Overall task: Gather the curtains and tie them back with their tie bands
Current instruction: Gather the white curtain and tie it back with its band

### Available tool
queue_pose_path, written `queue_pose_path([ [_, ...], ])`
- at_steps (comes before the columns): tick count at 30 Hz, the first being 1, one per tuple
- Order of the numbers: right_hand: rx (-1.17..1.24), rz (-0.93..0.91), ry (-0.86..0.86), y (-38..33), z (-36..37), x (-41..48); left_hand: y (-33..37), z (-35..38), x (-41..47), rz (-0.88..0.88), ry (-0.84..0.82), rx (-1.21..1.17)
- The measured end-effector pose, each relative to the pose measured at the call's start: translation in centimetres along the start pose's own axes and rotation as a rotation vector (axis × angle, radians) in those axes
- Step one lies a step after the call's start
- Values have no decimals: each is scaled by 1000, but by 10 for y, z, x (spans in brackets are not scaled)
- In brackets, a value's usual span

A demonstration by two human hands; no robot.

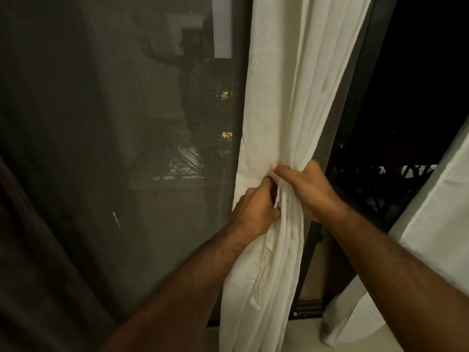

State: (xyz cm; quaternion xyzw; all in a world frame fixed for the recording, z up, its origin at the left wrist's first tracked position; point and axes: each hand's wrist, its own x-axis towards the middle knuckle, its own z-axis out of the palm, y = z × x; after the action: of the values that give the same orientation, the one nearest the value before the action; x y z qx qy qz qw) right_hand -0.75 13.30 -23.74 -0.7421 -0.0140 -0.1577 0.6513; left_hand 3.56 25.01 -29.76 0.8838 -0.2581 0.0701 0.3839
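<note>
A cream curtain (284,97) hangs in front of a dark window and is bunched into a narrow waist at mid-height. My right hand (308,188) wraps around that waist from the right, thumb across the front. My left hand (255,207) grips the folds just below and to the left, fingers curled into the cloth. A narrow strip of the same cream fabric (256,283) hangs down along the lower curtain; I cannot tell whether it is a tie band.
A dark mesh screen and glass (127,148) fill the left half, with a black frame (355,110) behind the curtain. A second cream curtain (431,224) hangs at the right edge. A pale floor (309,336) lies below.
</note>
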Motion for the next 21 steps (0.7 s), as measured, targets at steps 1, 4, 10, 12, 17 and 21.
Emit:
queue_pose_path([
  [1, 4, 2, 46, 0, 3, 0, -1, 1, -1, 15, 10, -14],
  [4, 156, 128, 127, -4, 3, 1, -8, 1, -6, 46, 71, -69],
  [10, 346, 323, 67, -12, -10, 5, -22, -9, -13, 338, 181, -56],
  [12, 377, 336, 48, -10, -13, 7, -28, -7, -13, 388, 203, -11],
  [17, 372, 338, 65, -4, -12, 12, -21, -3, -12, 224, 217, -70],
  [21, 380, 344, 60, -1, -12, 15, -13, -6, -6, 94, 219, 44],
])
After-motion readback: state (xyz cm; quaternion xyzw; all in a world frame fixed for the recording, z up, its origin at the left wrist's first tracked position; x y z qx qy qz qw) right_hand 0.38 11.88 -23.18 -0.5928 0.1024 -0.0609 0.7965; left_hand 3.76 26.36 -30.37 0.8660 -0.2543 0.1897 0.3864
